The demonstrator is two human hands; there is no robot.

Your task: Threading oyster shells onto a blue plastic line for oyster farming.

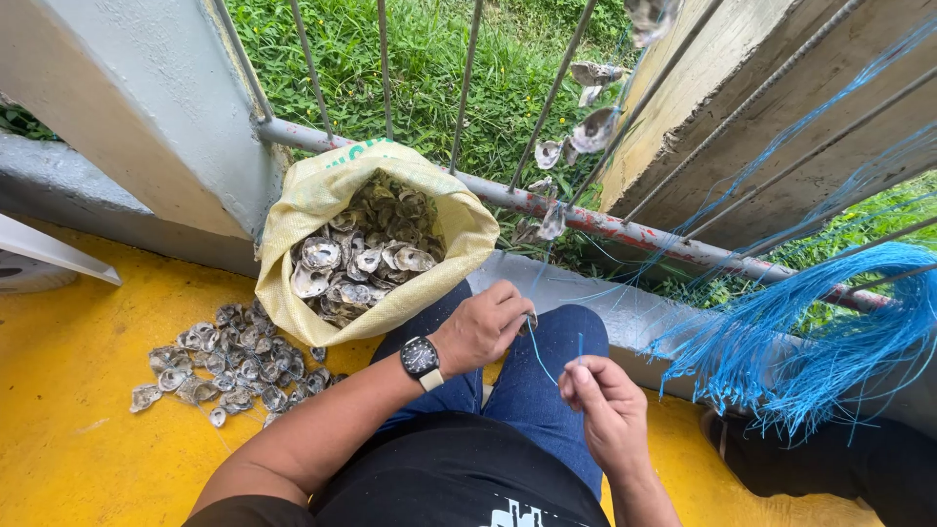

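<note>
Two hands meet over the lap: left hand [485, 327] closed round a small shell [528, 324], right hand [603, 405] pinching blue string [543, 359], pulled taut between them. Open sack of shells [376, 244] stands within reach, a loose shell pile [229, 363] beside it

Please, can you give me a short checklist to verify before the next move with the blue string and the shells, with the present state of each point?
1. Blue string is held at both ends: ok. The left hand pinches one end, the right hand the other.
2. A shell is in the left hand's grip: cannot tell, the fingers hide it.
3. Shell supply is within reach: ok. The yellow sack stands open beside the left knee, full of shells.
4. Loose shell pile lies on the yellow floor, apart from the hands: ok.
5. Spare blue strings hang on the railing, on the right: ok.
6. String free of knots: cannot tell.
</note>
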